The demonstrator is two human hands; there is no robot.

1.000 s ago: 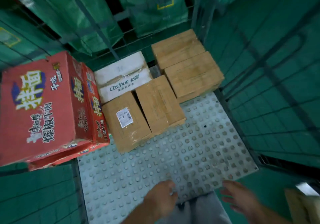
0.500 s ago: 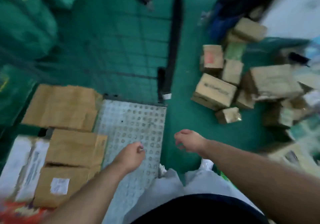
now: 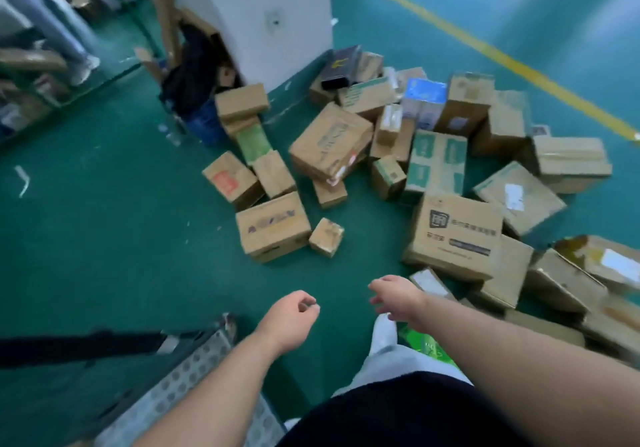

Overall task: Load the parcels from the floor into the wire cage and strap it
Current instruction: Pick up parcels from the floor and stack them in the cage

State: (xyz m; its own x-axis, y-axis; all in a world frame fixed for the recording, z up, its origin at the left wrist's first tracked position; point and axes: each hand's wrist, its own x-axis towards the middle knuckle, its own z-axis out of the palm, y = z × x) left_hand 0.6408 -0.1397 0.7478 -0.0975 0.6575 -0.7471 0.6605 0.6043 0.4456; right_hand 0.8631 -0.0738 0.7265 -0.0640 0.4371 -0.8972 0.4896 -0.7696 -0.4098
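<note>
The left hand [image 3: 289, 313] is held above the green floor [image 3: 104, 238], its fingers [image 3: 309, 303] loosely curled with nothing grasped. The right hand [image 3: 398, 296] is likewise empty, its fingers [image 3: 377, 289] relaxed, slightly bent and touching nothing. The parcels [image 3: 453, 232] are heaped on the floor ahead and to the right, from the foot of a white pillar [image 3: 249, 13] to the right edge, where several are cut off. Of the wire cage [image 3: 194, 381] only a corner of the studded base is seen at the lower left. The box labels are too blurred to be read.
</note>
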